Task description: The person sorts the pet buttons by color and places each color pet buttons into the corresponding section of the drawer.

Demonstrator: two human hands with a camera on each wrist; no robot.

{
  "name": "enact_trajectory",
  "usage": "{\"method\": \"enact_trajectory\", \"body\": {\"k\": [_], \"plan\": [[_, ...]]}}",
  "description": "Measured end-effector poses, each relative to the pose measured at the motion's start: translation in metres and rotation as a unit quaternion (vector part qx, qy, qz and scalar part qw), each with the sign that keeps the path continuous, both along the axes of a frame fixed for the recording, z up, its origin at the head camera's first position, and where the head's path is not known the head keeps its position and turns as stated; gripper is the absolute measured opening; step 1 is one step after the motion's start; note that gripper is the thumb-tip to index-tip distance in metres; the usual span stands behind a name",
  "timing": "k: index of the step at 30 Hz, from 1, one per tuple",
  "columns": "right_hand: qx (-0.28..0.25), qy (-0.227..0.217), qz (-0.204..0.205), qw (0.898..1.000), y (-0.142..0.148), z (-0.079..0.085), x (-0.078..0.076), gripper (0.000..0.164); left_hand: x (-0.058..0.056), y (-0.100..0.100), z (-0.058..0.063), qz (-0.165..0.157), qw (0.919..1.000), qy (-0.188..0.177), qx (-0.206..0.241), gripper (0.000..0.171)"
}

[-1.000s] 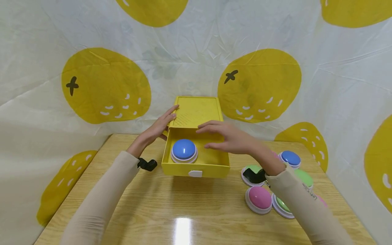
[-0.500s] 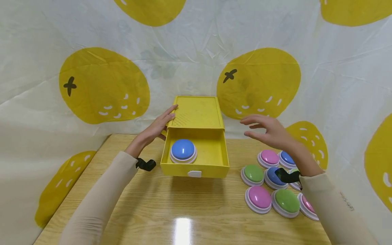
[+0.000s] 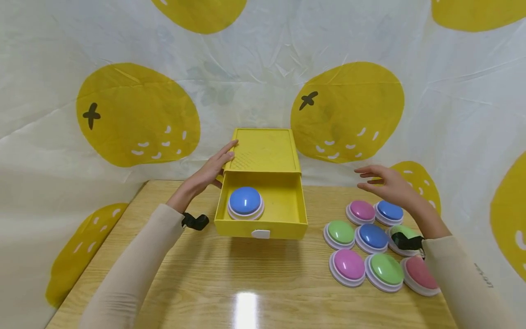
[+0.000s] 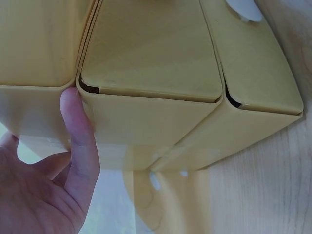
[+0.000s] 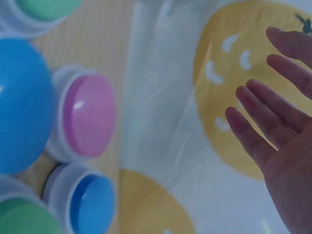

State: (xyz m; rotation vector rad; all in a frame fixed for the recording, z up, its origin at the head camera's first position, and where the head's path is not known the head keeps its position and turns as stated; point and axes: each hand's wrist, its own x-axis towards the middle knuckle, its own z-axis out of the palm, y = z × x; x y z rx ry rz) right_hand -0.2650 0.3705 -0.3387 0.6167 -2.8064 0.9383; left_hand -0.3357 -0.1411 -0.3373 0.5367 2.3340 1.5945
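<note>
A yellow drawer unit [image 3: 265,148] stands at the back of the table, its top drawer [image 3: 238,228] pulled out. Inside the drawer's left part sits a blue dome button [image 3: 245,201] on a white base. My left hand [image 3: 205,174] rests against the unit's left side, fingertips at the top edge; in the left wrist view the thumb [image 4: 80,126] lies extended along the side panel. Over the far side of a group of dome buttons, my right hand [image 3: 388,185] hovers with fingers loosely extended and nothing in them. A pink button [image 3: 362,210] and another blue button [image 3: 390,210] lie nearest below it.
Several more buttons stand in rows on the right of the wooden table [image 3: 197,283], including green [image 3: 340,232], blue [image 3: 373,236] and pink [image 3: 348,265] ones. My right forearm partly covers the rightmost ones. A fruit-patterned curtain [image 3: 246,100] hangs behind and along both sides.
My right hand has moved right, from above the open drawer to over the buttons, uncovering the drawer's right part. The left hand keeps its place on the drawer unit.
</note>
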Motion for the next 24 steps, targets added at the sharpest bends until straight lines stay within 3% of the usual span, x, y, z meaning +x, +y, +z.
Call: {"method": "enact_trajectory", "body": {"k": [5,12,16,24], "plan": [[0.018,-0.04,-0.026,0.999,0.027,-0.019,-0.003,0.047,0.0,0.0,0.0,-0.001,1.0,0.001,0.002,0.055],[0.043,-0.061,-0.058,0.996,0.059,-0.047,-0.007,0.051,-0.001,0.001,0.0,0.0,1.0,0.003,0.001,0.054],[0.061,-0.083,-0.062,0.993,0.073,-0.063,-0.008,0.057,-0.001,0.001,0.0,0.001,1.0,0.0,0.001,0.054],[0.073,-0.102,-0.032,0.992,0.089,-0.084,-0.006,0.06,-0.001,0.0,-0.001,0.001,1.0,-0.001,0.001,0.055]]}}
